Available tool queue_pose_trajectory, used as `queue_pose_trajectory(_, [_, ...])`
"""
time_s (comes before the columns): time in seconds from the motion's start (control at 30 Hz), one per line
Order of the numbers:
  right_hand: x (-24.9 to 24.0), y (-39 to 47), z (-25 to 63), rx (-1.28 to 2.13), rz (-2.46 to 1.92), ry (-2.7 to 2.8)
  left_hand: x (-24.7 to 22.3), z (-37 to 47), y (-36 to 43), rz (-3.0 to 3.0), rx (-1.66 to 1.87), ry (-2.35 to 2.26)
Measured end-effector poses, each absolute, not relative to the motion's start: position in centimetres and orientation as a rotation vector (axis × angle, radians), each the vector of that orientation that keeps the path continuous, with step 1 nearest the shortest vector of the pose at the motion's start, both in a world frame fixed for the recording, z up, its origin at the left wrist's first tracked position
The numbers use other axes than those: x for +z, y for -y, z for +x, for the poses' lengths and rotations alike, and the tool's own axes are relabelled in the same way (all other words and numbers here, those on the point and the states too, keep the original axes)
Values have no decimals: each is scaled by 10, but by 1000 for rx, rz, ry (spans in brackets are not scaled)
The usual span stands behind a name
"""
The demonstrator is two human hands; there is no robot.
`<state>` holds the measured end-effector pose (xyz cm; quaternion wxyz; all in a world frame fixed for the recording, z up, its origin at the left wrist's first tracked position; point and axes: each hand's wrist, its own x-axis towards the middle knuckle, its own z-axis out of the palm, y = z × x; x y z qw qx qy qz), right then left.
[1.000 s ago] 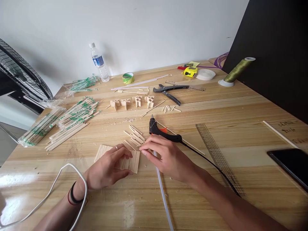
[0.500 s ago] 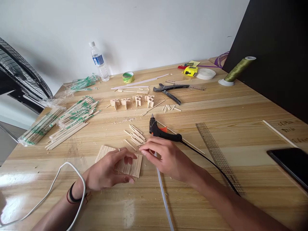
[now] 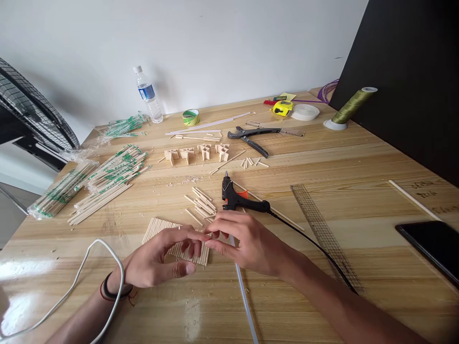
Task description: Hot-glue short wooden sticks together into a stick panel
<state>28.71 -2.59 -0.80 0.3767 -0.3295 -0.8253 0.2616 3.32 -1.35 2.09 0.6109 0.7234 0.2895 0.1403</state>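
A flat panel of wooden sticks (image 3: 154,229) lies on the table, partly covered by my left hand (image 3: 161,255). The thumb and index finger of that hand are apart, with nothing seen between them. My right hand (image 3: 245,241) is beside the panel's right end, thumb and fingertips drawn together near my left fingertips. Whatever it may hold is too small to make out. Short loose sticks (image 3: 204,203) lie just beyond my hands. A black glue gun (image 3: 247,200) rests above my right hand, with a clear glue stick (image 3: 245,298) running toward the front edge.
Stick bundles (image 3: 118,167) lie left, near a fan (image 3: 32,100). Farther back are small stick pieces (image 3: 204,152), a cutter (image 3: 251,136), a water bottle (image 3: 147,95) and tapes. A ruler (image 3: 326,234) and phone (image 3: 430,251) lie right; a white cable (image 3: 81,272) crosses my left wrist.
My right fingertips have moved slightly down and left from the loose sticks to my left fingertips. My left index finger has stretched toward them.
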Motion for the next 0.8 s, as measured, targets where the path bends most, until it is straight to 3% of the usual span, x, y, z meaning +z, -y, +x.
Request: queue_pose_trajectory(0.8, [-2,28,286,819,-821,2133,13,32,18,1773,370,-617])
